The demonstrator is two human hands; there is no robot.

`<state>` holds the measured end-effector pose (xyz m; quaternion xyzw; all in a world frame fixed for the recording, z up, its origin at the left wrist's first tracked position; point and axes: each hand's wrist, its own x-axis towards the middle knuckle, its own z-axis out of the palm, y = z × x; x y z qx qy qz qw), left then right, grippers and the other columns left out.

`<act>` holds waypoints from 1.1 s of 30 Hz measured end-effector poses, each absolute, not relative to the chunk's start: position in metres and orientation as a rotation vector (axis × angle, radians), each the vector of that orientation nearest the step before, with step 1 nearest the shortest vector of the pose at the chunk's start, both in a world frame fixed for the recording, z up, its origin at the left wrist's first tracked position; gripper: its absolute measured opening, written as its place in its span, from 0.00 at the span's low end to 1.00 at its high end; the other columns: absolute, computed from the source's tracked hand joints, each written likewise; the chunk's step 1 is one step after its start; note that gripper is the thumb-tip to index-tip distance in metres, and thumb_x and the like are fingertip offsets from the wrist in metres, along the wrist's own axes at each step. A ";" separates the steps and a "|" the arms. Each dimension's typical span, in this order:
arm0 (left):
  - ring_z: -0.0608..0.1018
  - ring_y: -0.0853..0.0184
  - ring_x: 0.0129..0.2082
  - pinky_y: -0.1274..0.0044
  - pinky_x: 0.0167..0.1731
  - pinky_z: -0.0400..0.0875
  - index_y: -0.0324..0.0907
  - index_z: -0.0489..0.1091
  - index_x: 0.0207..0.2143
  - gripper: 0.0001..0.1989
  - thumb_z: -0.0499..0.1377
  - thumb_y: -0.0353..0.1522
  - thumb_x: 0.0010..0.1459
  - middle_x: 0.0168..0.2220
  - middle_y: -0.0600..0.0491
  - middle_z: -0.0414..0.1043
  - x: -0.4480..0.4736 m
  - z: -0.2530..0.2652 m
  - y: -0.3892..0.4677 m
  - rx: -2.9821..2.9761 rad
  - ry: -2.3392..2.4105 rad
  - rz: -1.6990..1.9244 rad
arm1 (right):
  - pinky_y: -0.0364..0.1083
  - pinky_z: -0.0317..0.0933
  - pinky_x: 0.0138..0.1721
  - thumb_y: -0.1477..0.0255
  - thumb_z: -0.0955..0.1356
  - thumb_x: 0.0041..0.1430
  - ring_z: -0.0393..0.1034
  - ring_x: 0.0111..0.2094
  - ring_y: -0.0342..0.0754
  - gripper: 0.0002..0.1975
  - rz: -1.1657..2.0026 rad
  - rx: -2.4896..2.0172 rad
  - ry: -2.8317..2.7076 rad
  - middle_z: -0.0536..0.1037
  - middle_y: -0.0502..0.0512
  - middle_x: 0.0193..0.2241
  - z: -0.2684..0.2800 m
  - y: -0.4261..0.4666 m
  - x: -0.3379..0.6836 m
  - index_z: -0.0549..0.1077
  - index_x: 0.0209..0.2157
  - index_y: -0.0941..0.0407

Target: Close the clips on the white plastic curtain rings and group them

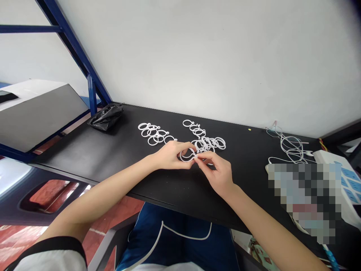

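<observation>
At the frame's centre, over the black tabletop [169, 188], the left hand [172, 155] grips a white ring [185, 161]; the right hand [217, 171] pinches its small end, probably for steadiness. Just beyond, a right-hand ring cluster [207, 144] crowds the fingers; a left-hand ring group [153, 133] lies clearer. Farther: black bag [106, 117], upper left; white cables [291, 145], right.

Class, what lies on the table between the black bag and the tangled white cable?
The head view shows loose white rings, then, farther right, a small yellow piece.
</observation>
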<state>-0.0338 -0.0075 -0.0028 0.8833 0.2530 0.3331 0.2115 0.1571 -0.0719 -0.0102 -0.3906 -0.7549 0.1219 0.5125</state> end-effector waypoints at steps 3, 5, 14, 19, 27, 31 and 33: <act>0.63 0.77 0.19 0.84 0.22 0.61 0.38 0.73 0.41 0.14 0.59 0.35 0.53 0.20 0.62 0.58 -0.034 -0.003 -0.007 2.484 0.688 0.945 | 0.42 0.74 0.30 0.75 0.68 0.62 0.76 0.28 0.43 0.04 0.287 -0.926 -1.818 0.80 0.49 0.31 -0.009 -0.072 0.157 0.73 0.38 0.52; 0.63 0.77 0.19 0.84 0.23 0.62 0.38 0.73 0.41 0.14 0.59 0.35 0.53 0.20 0.62 0.58 -0.034 -0.004 -0.007 2.496 0.687 0.949 | 0.42 0.74 0.29 0.75 0.68 0.62 0.76 0.27 0.43 0.04 0.290 -0.929 -1.817 0.81 0.49 0.31 -0.009 -0.072 0.157 0.73 0.38 0.52; 0.63 0.77 0.18 0.84 0.23 0.61 0.38 0.73 0.42 0.15 0.59 0.37 0.55 0.19 0.62 0.58 -0.035 -0.003 -0.007 2.493 0.672 0.941 | 0.42 0.75 0.31 0.75 0.68 0.63 0.78 0.27 0.43 0.04 0.327 -0.949 -1.807 0.81 0.49 0.33 -0.013 -0.073 0.156 0.73 0.39 0.52; 0.64 0.77 0.18 0.84 0.23 0.62 0.38 0.72 0.42 0.15 0.58 0.38 0.56 0.20 0.62 0.60 -0.035 -0.002 -0.007 2.509 0.676 0.945 | 0.42 0.75 0.31 0.74 0.68 0.63 0.78 0.27 0.44 0.04 0.300 -0.947 -1.818 0.81 0.50 0.32 -0.011 -0.073 0.157 0.73 0.39 0.52; 0.64 0.76 0.18 0.84 0.23 0.62 0.38 0.72 0.41 0.14 0.57 0.38 0.58 0.19 0.62 0.59 -0.035 -0.002 -0.007 2.531 0.671 0.938 | 0.43 0.75 0.31 0.74 0.68 0.63 0.78 0.28 0.44 0.03 0.323 -0.955 -1.816 0.81 0.50 0.32 -0.012 -0.073 0.157 0.73 0.39 0.52; 0.64 0.76 0.19 0.83 0.23 0.62 0.38 0.72 0.43 0.15 0.57 0.38 0.59 0.19 0.61 0.60 -0.035 -0.002 -0.007 2.520 0.658 0.923 | 0.42 0.75 0.31 0.75 0.68 0.63 0.77 0.28 0.43 0.05 0.330 -0.935 -1.816 0.80 0.49 0.32 -0.012 -0.073 0.157 0.72 0.39 0.52; 0.65 0.76 0.19 0.83 0.23 0.62 0.38 0.72 0.44 0.15 0.57 0.38 0.59 0.20 0.61 0.60 -0.036 -0.002 -0.007 2.518 0.655 0.918 | 0.42 0.74 0.31 0.76 0.68 0.63 0.77 0.28 0.43 0.05 0.336 -0.937 -1.812 0.79 0.49 0.32 -0.011 -0.073 0.156 0.72 0.39 0.52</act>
